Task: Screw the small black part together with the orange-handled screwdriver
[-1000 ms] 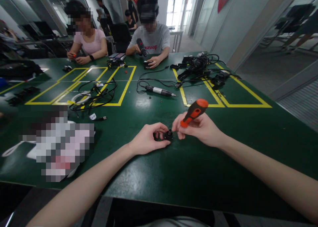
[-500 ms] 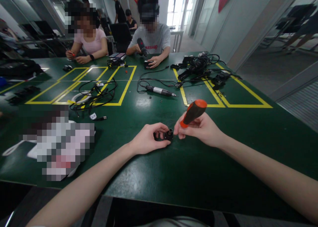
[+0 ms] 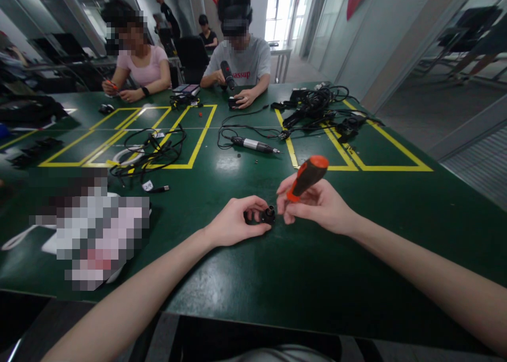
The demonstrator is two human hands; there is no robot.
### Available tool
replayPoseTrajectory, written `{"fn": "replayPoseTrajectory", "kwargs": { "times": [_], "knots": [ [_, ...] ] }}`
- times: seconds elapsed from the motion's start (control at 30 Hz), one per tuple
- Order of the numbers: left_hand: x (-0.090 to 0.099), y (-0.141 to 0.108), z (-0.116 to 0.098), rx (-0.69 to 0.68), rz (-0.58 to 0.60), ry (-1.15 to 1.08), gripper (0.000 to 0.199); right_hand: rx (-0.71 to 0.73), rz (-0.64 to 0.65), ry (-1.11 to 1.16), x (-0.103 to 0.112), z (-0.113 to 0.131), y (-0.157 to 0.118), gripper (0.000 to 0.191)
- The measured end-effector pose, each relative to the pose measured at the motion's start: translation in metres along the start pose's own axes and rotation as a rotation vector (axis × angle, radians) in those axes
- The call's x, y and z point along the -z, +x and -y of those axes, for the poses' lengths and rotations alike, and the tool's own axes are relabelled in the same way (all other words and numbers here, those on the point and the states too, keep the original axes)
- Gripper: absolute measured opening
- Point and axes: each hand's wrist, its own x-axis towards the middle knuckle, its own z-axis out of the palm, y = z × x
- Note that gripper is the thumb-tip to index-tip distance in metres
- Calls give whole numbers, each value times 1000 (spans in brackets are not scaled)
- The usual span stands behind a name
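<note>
My left hand (image 3: 241, 222) rests on the green table with its fingers curled around a small black part (image 3: 268, 215) that has a round, tube-like top. My right hand (image 3: 317, 206) is just to the right, closed on a screwdriver (image 3: 309, 177) with a red and black handle. The handle tilts up and away to the right. I cannot make out the screwdriver's shaft and tip, which are hidden by the fingers. A small gap separates the right fingertips from the black part.
Beyond my hands lies a corded electric screwdriver (image 3: 253, 144). Tangled black cables (image 3: 312, 106) are at the back right, more cables (image 3: 154, 145) at the left. A blurred-out pouch (image 3: 106, 230) lies left of my forearm. Two people work across the green table (image 3: 376, 277).
The fingers of my right hand have loosened slightly around the screwdriver, and its handle has shifted a little. My left hand keeps its hold on the black part.
</note>
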Motion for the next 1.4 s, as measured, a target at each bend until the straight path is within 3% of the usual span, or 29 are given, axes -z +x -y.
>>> {"fn": "replayPoseTrajectory", "kwargs": {
  "times": [0.37,0.53,0.67,0.8,0.9,1.1,1.3,1.4],
  "knots": [
    [0,0,1,2,3,6,31,45,-9,-232,-1,15,1,27],
    [0,0,0,8,3,10,30,92,-21,-355,-8,16,0,36],
    [0,0,1,13,6,10,30,153,-60,-576,-9,16,1,42],
    [-1,0,1,14,-1,-5,31,123,0,-721,-11,20,1,31],
    [-1,0,0,12,-3,-4,30,74,-32,-737,-15,22,-2,22],
    [-1,0,-1,-12,-1,3,27,93,-165,-703,-22,20,-3,27],
    [-2,0,1,-7,-2,-1,29,98,-131,-801,-19,30,-1,6],
    [-2,0,2,-8,-4,2,30,36,-139,-748,-20,37,-1,14]
  ]
}}
